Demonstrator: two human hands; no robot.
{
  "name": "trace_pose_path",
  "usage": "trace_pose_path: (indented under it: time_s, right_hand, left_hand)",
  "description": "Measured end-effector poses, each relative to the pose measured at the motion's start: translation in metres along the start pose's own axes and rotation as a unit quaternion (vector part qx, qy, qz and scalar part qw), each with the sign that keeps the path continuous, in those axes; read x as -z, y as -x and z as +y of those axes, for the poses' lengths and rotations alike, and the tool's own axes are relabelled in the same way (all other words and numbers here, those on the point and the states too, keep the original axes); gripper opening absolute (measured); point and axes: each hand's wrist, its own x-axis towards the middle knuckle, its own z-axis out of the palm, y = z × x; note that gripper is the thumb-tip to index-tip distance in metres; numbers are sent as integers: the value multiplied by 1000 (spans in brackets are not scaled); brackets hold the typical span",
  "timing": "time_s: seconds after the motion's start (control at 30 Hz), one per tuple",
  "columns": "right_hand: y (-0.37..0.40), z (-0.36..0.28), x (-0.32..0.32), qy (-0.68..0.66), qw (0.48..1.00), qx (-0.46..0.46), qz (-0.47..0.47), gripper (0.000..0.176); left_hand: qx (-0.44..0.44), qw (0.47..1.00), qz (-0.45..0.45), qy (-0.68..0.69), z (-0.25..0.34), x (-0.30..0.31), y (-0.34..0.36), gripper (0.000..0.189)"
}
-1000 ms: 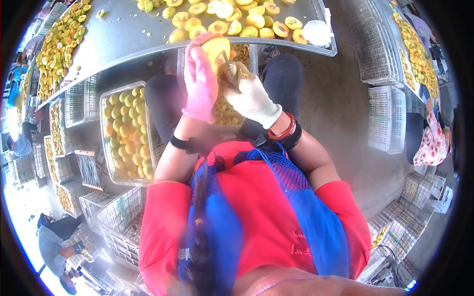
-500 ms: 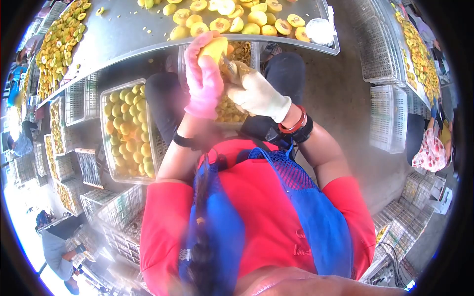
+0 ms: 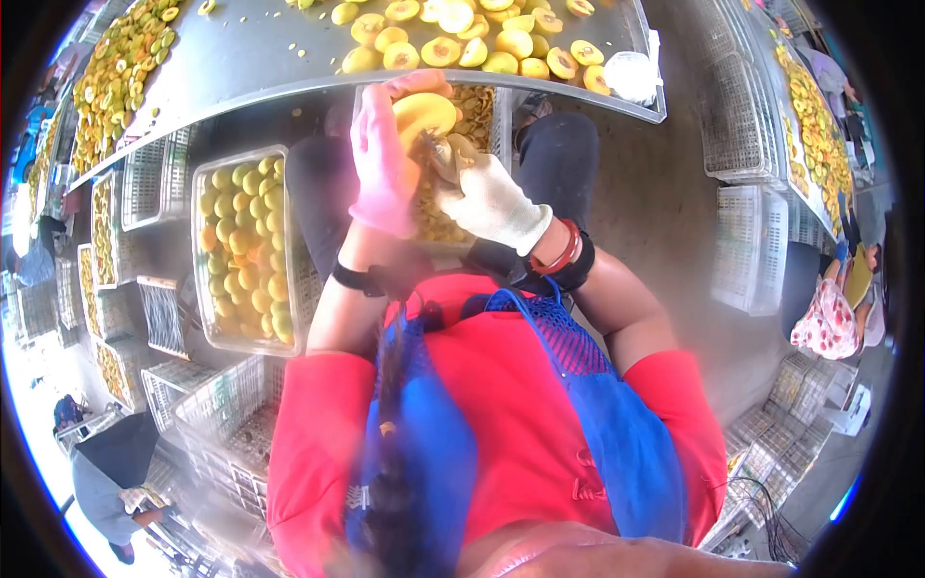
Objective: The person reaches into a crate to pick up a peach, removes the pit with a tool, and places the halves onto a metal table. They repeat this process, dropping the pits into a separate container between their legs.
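My left hand (image 3: 385, 159), in a pink-looking glove, is wrapped round a yellow fruit (image 3: 424, 116) just below the metal table's edge. My right hand (image 3: 487, 197), in a whitish glove, grips a small metal tool (image 3: 438, 154) whose tip touches the fruit's lower right side. Under both hands stands a crate holding yellow peelings or pieces (image 3: 472, 116). Halved yellow fruits (image 3: 441, 51) lie cut on the metal table (image 3: 260, 63) beyond my hands.
A crate of whole yellow-green fruits (image 3: 246, 250) stands at the left. A white round object (image 3: 631, 77) sits at the table's right corner. Empty crates (image 3: 750, 249) are stacked at the right. Another person (image 3: 111, 482) is at the lower left, and more people are at the right edge.
The fruit has turned in my left hand, so more of its rounded face shows. My right hand has moved slightly down and right with the tool. The whole view has shifted a little.
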Motion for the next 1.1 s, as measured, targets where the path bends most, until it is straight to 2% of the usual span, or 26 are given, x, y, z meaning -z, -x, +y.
trace_pose_path:
  time_s: [0.03, 0.07, 0.1, 0.13, 0.17, 0.2, 0.23, 0.27, 0.3, 0.37, 0.4, 0.43, 0.5, 0.57, 0.63, 0.7, 0.77, 0.8, 0.9, 0.93, 1.0, 1.1]
  right_hand:
    - [-1, -2, -7, 40, 996, 75, 43, 22]
    - [-3, -4, -3, 6, 998, 69, -7, 29]
    - [-4, -9, 7, -65, 992, -73, -81, 31]
    - [-9, -27, 20, -132, 956, -213, -152, 32]
    - [-12, -40, 26, -193, 892, -347, -218, 33]
    - [-10, -44, 23, -186, 915, -304, -190, 29]
    - [-7, -31, 15, -89, 974, -158, -133, 28]
    - [-1, -7, 2, 10, 997, -5, -72, 26]
    - [1, 6, -5, 108, 983, 151, -7, 25]
    - [-5, -2, -4, 10, 994, 96, -44, 23]
    - [-5, -16, 5, -109, 979, -89, -147, 19]
    - [-7, -34, 15, -190, 917, -287, -201, 16]
    - [-1, -36, 10, -242, 899, -320, -177, 8]
    - [4, -27, 5, -221, 922, -282, -147, 5]
    - [0, -34, 9, -265, 900, -305, -165, 5]
    - [6, -28, 8, -258, 907, -292, -158, 10]
    - [12, -28, 6, -233, 910, -307, -155, 21]
    - [14, -25, 4, -214, 914, -306, -156, 17]
    - [8, -27, 12, -275, 855, -370, -236, 14]
    - [7, -31, 10, -299, 838, -386, -245, 9]
    - [8, -28, 4, -251, 858, -371, -251, 10]
    - [12, -22, -12, -231, 857, -384, -255, 11]
  left_hand:
    - [-4, 1000, 8, 11, 1, 2, 4, 65]
    - [7, 999, 22, 43, -3, 5, 1, 72]
    - [22, 999, 20, 43, -1, 7, 1, 73]
    - [37, 998, 17, 43, 2, 8, 0, 75]
    - [53, 998, 13, 43, 6, 8, -1, 77]
    - [48, 998, 33, 36, 8, 4, 0, 81]
    - [34, 998, 52, 21, 11, 0, 1, 79]
    - [20, 997, 71, 7, 12, -3, 1, 77]
    - [5, 996, 89, -7, 13, -5, 1, 76]
    - [-20, 996, 87, -16, 8, -2, 1, 76]
    - [-61, 995, 69, -44, 6, 0, 2, 75]
    - [-102, 990, 56, -75, 5, 1, 4, 75]
    - [-116, 979, 13, -167, 14, 4, 7, 83]
    - [-56, 991, -55, -110, 18, 9, 3, 81]
    - [-51, 990, -106, -75, 18, 13, 0, 76]
    - [-55, 981, -185, -30, 20, 19, -1, 65]
    - [-49, 975, -213, -45, 19, 24, 1, 60]
    - [-48, 968, -239, -59, 17, 29, 1, 53]
    - [-60, 934, -279, -213, 24, 38, 1, 45]
    - [-3, 948, -245, -204, 29, 38, 5, 47]
    - [108, 962, -174, -181, 37, 36, 13, 51]
    - [46, 998, -30, -2, 19, 60, 5, 56]
